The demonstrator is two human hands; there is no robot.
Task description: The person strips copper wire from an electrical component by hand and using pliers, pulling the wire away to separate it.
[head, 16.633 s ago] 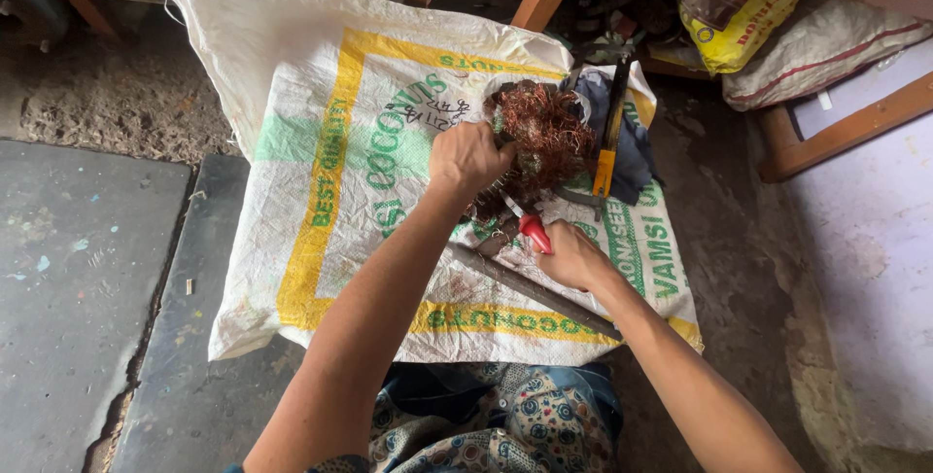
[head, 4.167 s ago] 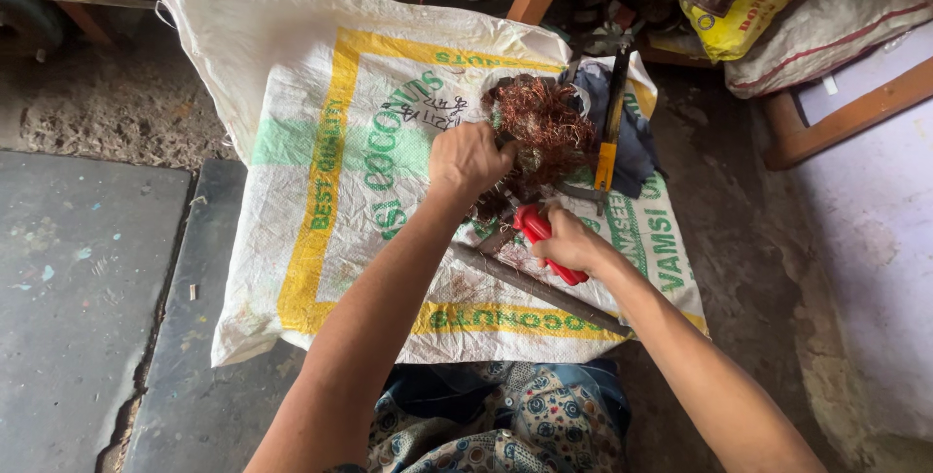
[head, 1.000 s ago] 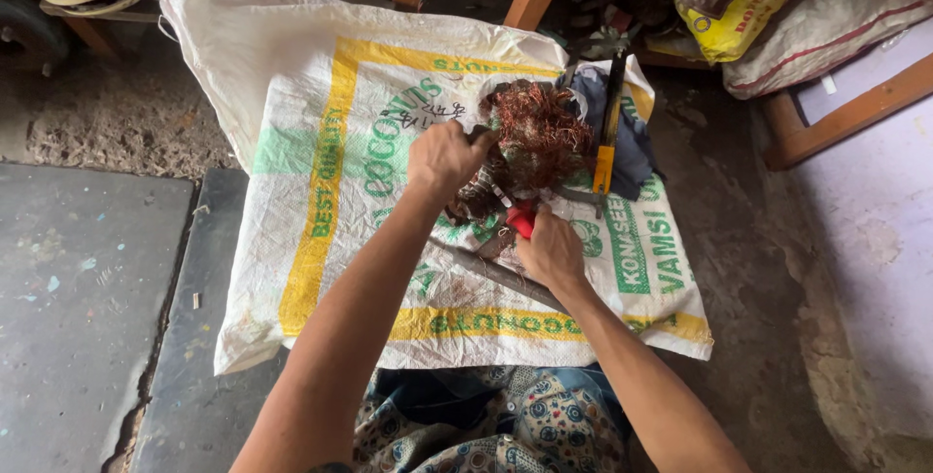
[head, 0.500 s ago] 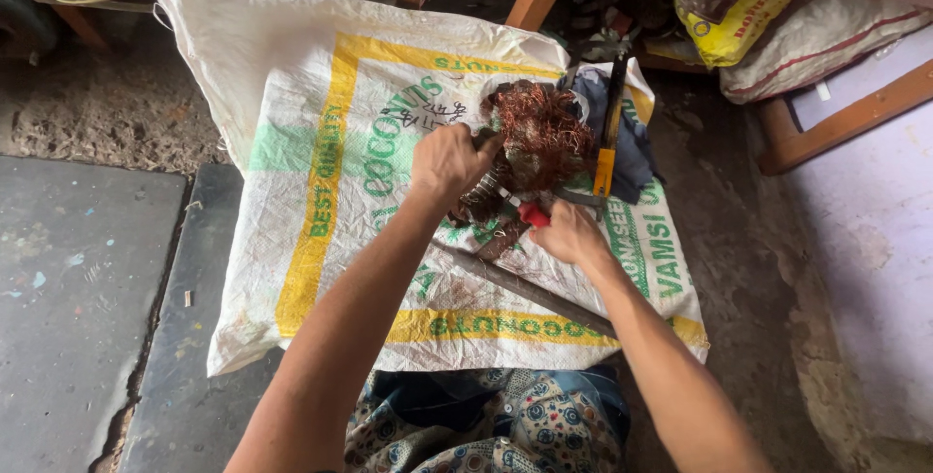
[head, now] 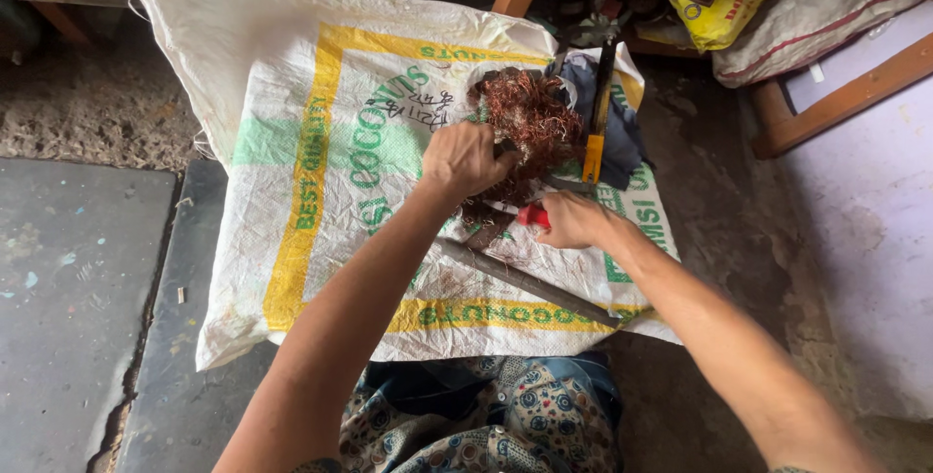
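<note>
Hands at work on a woven sack (head: 321, 142) on the floor: left hand (head: 465, 157) grips a copper wire tangle (head: 530, 121) at one o'clock; right hand (head: 573, 220) closes round red-handled cutters (head: 533, 215). Most wire looks uncut.

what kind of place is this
Probably a small scrap or motor-repair workshop, worked on the floor: a tangle of copper wire on a woven sack, a metal rod, wooden frames around.

1 head view, steep downward look, close over hands (head: 515, 186) and woven sack (head: 321, 142).
</note>
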